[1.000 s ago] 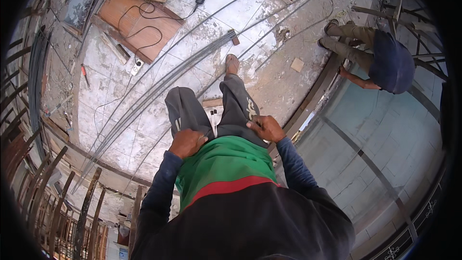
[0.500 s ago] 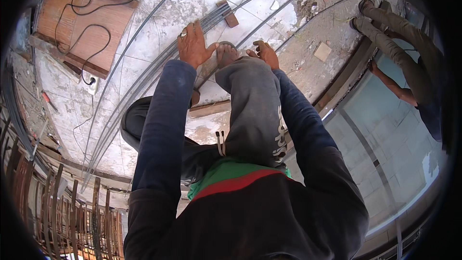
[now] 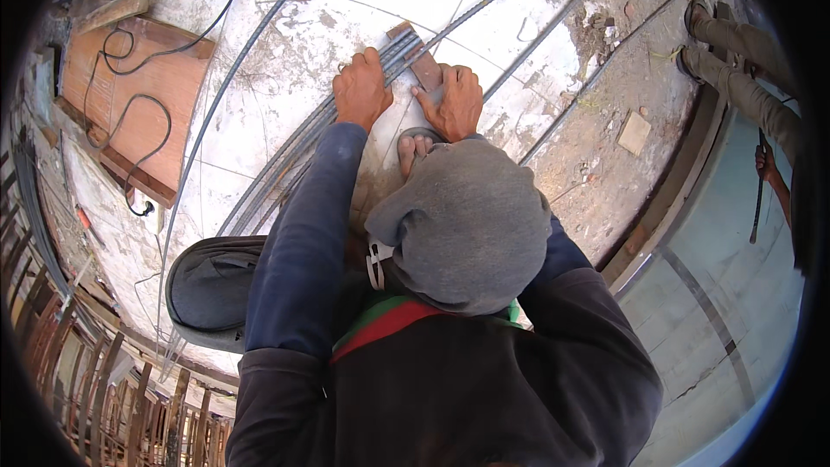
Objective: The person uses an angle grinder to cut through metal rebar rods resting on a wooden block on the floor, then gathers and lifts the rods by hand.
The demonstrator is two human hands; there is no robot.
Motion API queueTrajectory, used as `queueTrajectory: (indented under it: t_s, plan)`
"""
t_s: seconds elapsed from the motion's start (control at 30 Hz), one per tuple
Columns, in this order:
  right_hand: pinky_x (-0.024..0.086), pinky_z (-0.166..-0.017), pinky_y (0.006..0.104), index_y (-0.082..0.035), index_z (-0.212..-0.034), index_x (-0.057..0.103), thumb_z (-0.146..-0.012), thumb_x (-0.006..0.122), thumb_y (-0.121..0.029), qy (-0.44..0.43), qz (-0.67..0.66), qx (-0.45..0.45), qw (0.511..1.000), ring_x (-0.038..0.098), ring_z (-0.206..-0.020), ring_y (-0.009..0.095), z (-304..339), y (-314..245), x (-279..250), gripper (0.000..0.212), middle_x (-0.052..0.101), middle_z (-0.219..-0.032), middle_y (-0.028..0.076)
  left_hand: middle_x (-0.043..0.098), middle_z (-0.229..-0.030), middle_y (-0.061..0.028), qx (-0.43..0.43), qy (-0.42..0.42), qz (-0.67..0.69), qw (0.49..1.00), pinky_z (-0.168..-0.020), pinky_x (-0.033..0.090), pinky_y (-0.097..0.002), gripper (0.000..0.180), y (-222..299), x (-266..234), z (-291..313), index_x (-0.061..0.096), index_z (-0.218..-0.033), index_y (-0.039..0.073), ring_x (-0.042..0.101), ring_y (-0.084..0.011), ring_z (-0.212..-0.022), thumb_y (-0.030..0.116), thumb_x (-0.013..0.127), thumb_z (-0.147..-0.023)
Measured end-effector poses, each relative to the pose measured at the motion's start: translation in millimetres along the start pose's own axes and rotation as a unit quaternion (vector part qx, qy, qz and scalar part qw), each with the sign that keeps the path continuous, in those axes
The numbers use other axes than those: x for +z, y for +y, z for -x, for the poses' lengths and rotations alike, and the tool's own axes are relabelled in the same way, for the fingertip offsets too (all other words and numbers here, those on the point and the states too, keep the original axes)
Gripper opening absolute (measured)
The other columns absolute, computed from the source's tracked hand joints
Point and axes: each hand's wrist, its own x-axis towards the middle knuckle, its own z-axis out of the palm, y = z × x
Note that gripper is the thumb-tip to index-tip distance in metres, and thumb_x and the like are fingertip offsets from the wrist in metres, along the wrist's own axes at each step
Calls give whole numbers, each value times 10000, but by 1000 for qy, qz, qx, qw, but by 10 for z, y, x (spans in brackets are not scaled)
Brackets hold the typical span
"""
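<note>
A bundle of grey steel rebars [image 3: 285,160] runs slantwise across the floor, its upper part over a brown wooden block [image 3: 425,73]. My left hand [image 3: 363,91] is closed over the bundle just left of the block, fingers curled round the bars. Beside the block's lower end is my right hand [image 3: 454,104], its fingers curled and its thumb toward the block. A separate steel bar [image 3: 553,26] passes under or behind that hand; what its fingers hold is hidden. My foot [image 3: 415,149] shows just below, past my bent knee [image 3: 475,216].
A reddish wooden board [image 3: 147,78] with a black cable lies at the left. Another bar [image 3: 251,69] curves past it. A square tile piece [image 3: 634,133] and rubble lie at the right. A co-worker's legs [image 3: 743,43] stand beyond, and their hand grips a dark rod [image 3: 757,199].
My left hand has come down and closed on the rebars. My right hand has moved up and left to the block. My knees have bent further. The co-worker's hand now shows a rod.
</note>
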Motion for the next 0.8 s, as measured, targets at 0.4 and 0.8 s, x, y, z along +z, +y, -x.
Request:
queueTrajectory:
  t_s: [0.4,0.8]
  plan:
    - [405,-789,435,-70,-1178,588,-787,777,-334,-16,16,-28,999,524,-956,308,-7,73,-34,508,537,-1025,125,663,-851,-203,8,11,4,1000,-678,558,-484,364,-61,83,37,500,-958,34,690,-411,-765,137,754,-718]
    - [411,-794,427,-33,-1195,559,-769,791,-250,-28,16,-47,998,521,-937,311,-101,249,-188,531,524,-1003,142,662,-873,-188,-7,-19,4,1000,-682,552,-473,343,126,38,14,506,-971,30,689,-394,-771,112,717,-714]
